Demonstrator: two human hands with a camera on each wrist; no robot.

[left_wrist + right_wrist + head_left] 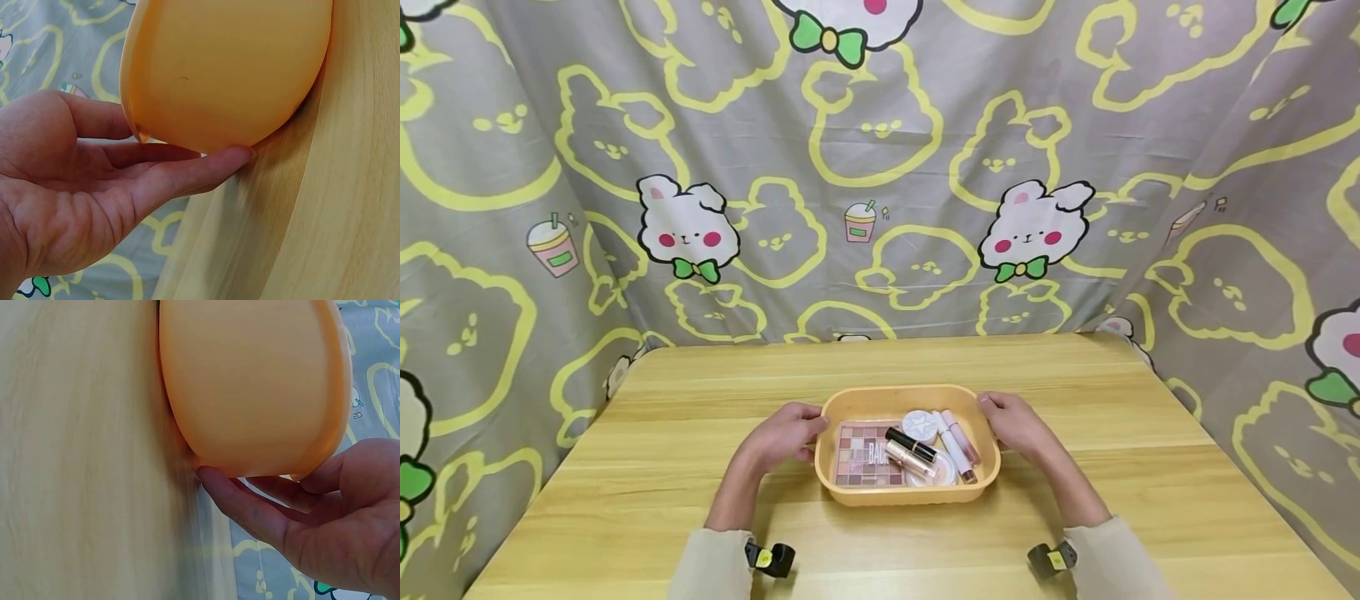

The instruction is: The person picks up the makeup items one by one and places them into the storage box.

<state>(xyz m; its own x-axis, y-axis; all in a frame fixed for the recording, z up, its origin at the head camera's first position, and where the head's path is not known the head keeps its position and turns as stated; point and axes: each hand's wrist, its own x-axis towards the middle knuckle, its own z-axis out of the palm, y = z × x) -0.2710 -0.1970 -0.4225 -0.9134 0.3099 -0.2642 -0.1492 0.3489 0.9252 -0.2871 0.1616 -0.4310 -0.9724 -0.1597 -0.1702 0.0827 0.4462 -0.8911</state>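
A yellow-orange plastic basket [895, 497] is at the middle of the wooden table. My left hand [786, 435] holds its left end, thumb at the rim and fingers against the outer wall, as the left wrist view shows. At the opposite end my right hand [1017, 425] grips the basket in the same way. Inside lie an eyeshadow palette [853, 458], a black tube [911, 445], a gold-toned tube [912, 458], a round white case with a star [919, 426], a round clear-rimmed compact [946, 473], a white tube [953, 447] and a pink tube [961, 436].
The wooden table [662, 467] extends around the basket on all sides. A grey curtain [760, 150] with yellow outlines and rabbit faces stands behind and at both sides. Each wrist wears a small black camera [772, 559].
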